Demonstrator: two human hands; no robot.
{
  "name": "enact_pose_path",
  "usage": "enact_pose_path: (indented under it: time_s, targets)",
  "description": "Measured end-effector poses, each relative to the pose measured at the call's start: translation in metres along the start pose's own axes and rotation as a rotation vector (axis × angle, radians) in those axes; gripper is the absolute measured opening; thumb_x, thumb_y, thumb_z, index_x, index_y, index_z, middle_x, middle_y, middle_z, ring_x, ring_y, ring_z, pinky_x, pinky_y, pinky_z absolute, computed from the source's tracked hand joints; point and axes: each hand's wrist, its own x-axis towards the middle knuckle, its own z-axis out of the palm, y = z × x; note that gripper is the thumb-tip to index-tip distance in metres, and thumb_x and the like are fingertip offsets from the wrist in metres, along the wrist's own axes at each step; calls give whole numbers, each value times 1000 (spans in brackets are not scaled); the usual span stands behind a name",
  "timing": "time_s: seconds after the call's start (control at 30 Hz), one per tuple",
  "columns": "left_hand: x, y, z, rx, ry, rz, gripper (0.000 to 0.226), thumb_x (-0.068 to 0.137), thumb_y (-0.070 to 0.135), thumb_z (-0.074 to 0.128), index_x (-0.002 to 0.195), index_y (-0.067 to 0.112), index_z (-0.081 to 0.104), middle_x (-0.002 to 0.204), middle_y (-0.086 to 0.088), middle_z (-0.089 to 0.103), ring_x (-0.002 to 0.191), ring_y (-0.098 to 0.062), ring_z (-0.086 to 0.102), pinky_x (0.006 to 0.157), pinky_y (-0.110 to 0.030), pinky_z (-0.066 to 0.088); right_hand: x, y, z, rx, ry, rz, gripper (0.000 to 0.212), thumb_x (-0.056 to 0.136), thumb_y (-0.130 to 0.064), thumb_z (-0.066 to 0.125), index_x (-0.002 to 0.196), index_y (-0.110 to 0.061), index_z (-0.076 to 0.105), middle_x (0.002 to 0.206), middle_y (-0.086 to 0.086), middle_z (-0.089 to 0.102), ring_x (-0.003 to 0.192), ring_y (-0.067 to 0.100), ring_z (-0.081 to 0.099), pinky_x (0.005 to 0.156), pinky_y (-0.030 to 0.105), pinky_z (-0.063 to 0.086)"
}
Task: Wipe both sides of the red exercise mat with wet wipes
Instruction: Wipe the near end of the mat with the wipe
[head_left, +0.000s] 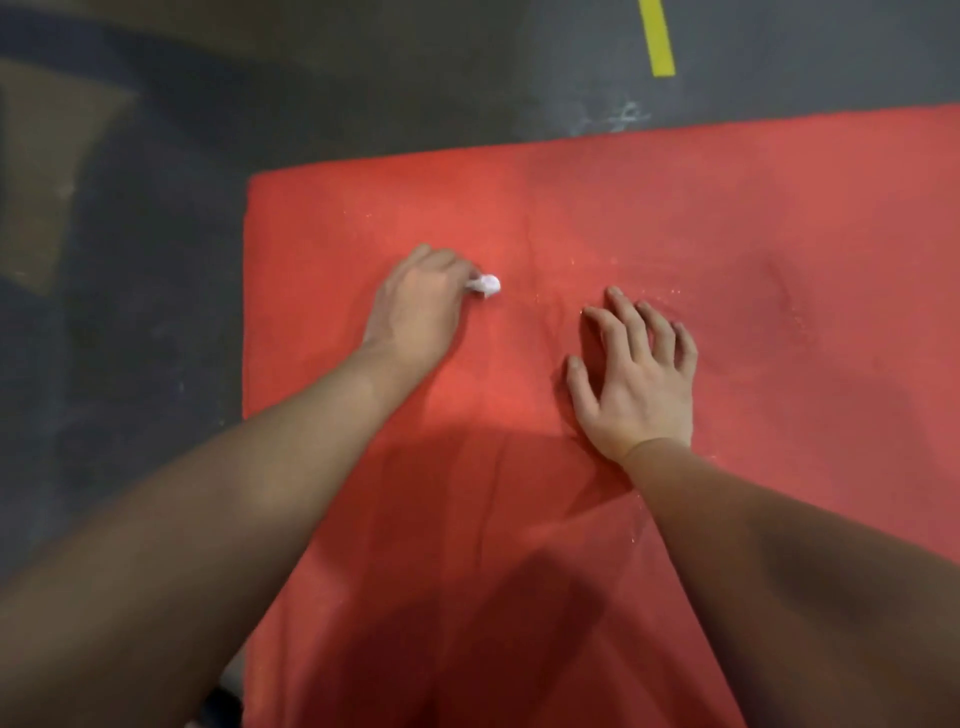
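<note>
While left hand pinches wipe, right hand presses mat

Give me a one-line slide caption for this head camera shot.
Left hand wipes the red mat with a balled white wipe while the right hand rests flat.

A dark grey, scuffed concrete floor fills the frame's left and top. Directly on it lies a flat red rectangular exercise mat — centre to right edge — with a yellow tape strip at upper right.
</note>
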Motion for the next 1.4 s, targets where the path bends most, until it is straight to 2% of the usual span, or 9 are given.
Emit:
enact_pose_path:
  time_s: [0.07, 0.27, 0.37, 0.57, 0.67, 0.8, 0.97, 1.17, 1.4]
  targets:
    - [11, -7, -4, 12, 13, -71, 26, 89, 9, 50, 98, 11, 74, 85, -12, 68, 84, -37, 61, 77, -42, 43, 0, 1, -1, -10, 2, 11, 61, 94, -56, 43, 149, -31, 41, 162, -9, 33, 147, 24, 28, 121, 51, 16]
    - [-28, 11, 0, -126, 36, 80, 25, 99, 11, 50, 106, 7, 74, 88, -10, 70, 83, -29, 58, 79, -40, 49, 3, 1, 0, -54, -23, 5, 73, 95, -56, 40, 160, -26, 25, 165, -7, 27, 149, 24, 25, 122, 52, 15]
    - [2, -13, -1, -39, -29, 133, 30, 96, 15, 46, 102, 9, 75, 92, -10, 72, 87, -32, 60, 79, -42, 51, 3, 2, 2, -55, -46, -10, 74, 95, -55, 37, 161, -26, 21, 168, -7, 19, 154, 20, 16, 123, 53, 12]
    - [32, -3, 5, -50, 68, -208, 11, 83, -1, 65, 89, 3, 73, 84, -18, 66, 83, -38, 59, 77, -43, 40, 5, 1, -1, -45, -65, -8, 75, 95, -55, 37, 161, -24, 21, 169, -6, 16, 156, 19, 12, 124, 52, 10]
    - [6, 5, 11, -165, 98, -95, 21, 88, -1, 60, 100, 5, 76, 88, -13, 66, 83, -33, 59, 79, -37, 44, 4, 2, -1, -45, -62, -7, 76, 94, -55, 38, 161, -24, 21, 169, -6, 16, 156, 19, 11, 125, 52, 9]
    - [55, -34, 6, -10, 59, 68, 23, 86, 0, 60, 99, 6, 78, 90, -15, 68, 86, -38, 63, 80, -43, 48, 6, 3, 4, -49, -41, -13, 77, 92, -55, 39, 161, -23, 23, 168, -5, 19, 155, 22, 15, 125, 52, 9]
    - [83, -29, 13, -100, 221, -339, 18, 84, 0, 60, 91, 6, 75, 88, -17, 65, 84, -39, 63, 78, -42, 44, 6, 2, 1, -33, -39, -7, 77, 91, -54, 42, 160, -22, 27, 167, -4, 22, 155, 24, 18, 124, 54, 12]
    - [78, -25, 20, -65, 236, -209, 19, 85, 1, 62, 97, 5, 76, 90, -17, 64, 84, -39, 60, 80, -38, 39, 9, 3, 1, -24, -56, -5, 79, 90, -54, 43, 160, -21, 27, 167, -3, 22, 155, 24, 18, 124, 54, 12]
    - [138, -51, 3, -26, 104, -330, 27, 89, 6, 56, 105, 11, 78, 101, -17, 72, 99, -37, 65, 87, -42, 45, 9, 3, -2, -24, -84, -1, 79, 90, -54, 42, 160, -21, 27, 168, -3, 21, 155, 24, 17, 124, 55, 12]
